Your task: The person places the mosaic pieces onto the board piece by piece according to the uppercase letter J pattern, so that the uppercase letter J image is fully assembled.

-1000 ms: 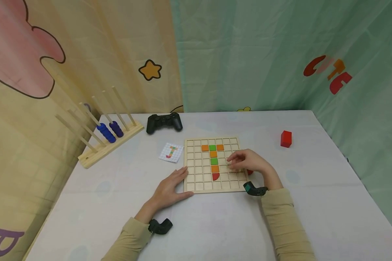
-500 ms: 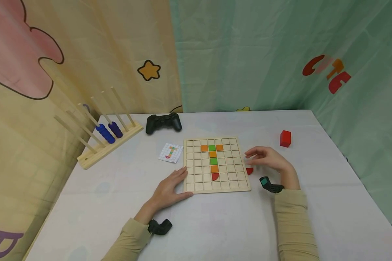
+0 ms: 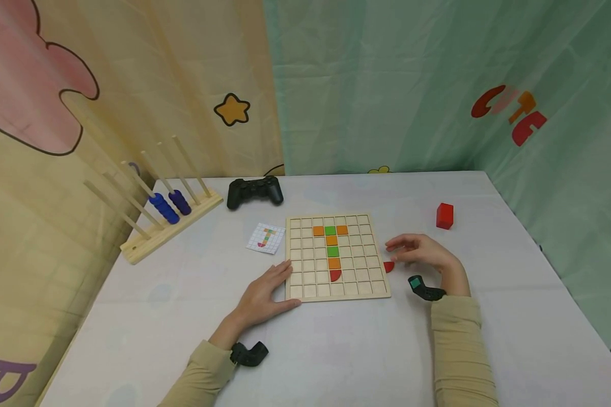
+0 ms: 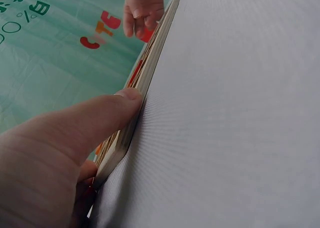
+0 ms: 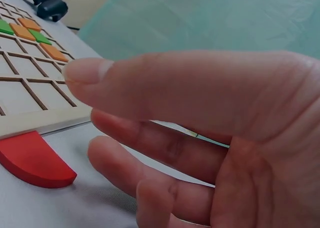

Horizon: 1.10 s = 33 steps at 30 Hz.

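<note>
A wooden grid board lies flat on the table. Orange and green square tiles form a T on it, with a red quarter-circle tile at the foot of the stem. My left hand rests against the board's left edge and near corner, fingers extended; in the left wrist view the thumb touches the board's side. Just right of the board hovers my right hand, its fingers loosely bent around nothing. Beside its fingertips a loose red quarter-circle tile lies against the board's right edge.
A small pattern card lies left of the board. Behind it is a black game controller. A wooden peg rack with blue and purple beads stands at the far left. A red block sits at the back right.
My right hand has moved right, off the board, and come down slightly towards the loose red tile, which has come into fuller view. The left hand stays in place.
</note>
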{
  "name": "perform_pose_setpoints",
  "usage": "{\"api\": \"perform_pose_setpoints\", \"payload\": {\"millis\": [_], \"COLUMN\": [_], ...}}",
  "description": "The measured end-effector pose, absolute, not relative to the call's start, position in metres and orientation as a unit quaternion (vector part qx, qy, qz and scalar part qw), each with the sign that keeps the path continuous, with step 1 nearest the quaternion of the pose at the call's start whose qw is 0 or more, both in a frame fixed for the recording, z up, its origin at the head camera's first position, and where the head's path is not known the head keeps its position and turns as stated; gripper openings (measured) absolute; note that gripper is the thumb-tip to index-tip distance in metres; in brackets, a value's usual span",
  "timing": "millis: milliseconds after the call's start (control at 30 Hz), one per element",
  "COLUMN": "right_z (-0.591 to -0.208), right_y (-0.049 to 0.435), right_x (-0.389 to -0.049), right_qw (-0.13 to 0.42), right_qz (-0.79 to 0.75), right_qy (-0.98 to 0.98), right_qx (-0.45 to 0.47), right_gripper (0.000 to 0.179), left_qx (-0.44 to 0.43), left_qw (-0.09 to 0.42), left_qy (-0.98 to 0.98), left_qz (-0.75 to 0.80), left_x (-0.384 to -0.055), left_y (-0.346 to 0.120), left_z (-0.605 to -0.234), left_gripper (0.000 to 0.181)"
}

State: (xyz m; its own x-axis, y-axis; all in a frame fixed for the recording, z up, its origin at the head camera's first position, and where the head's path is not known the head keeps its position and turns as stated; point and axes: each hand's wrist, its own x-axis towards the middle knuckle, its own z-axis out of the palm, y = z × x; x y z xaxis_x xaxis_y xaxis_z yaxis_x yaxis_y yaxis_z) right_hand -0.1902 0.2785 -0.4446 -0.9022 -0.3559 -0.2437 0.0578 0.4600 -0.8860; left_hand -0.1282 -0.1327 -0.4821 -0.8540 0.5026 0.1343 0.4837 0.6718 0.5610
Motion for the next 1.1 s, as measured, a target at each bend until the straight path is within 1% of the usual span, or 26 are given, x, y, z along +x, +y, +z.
{"api": "perform_pose_setpoints", "payload": {"millis": [400,800,1100], "right_z": [-0.456,-0.458,-0.454], "right_y": [0.282,0.276,0.268], "right_x": [-0.193,-0.193,-0.194], "right_qw": [0.227,0.229,0.22], "right_qz": [-0.515,-0.5,-0.451], "right_qy": [0.818,0.828,0.858], "right_qx": [-0.124,-0.113,-0.109], "right_gripper": [0.04,0.04,0.038], "left_qx": [0.265,0.271,0.271], "left_qw": [0.02,0.011,0.008], "left_qy": [0.914,0.915,0.914], "left_qz": [0.305,0.3,0.301], "left_x": [-0.128,-0.129,-0.129], "left_y": [-0.132,-0.132,-0.133], "left_z": [-0.482,-0.483,-0.484], "left_gripper": [0.08,0.08,0.08]}}
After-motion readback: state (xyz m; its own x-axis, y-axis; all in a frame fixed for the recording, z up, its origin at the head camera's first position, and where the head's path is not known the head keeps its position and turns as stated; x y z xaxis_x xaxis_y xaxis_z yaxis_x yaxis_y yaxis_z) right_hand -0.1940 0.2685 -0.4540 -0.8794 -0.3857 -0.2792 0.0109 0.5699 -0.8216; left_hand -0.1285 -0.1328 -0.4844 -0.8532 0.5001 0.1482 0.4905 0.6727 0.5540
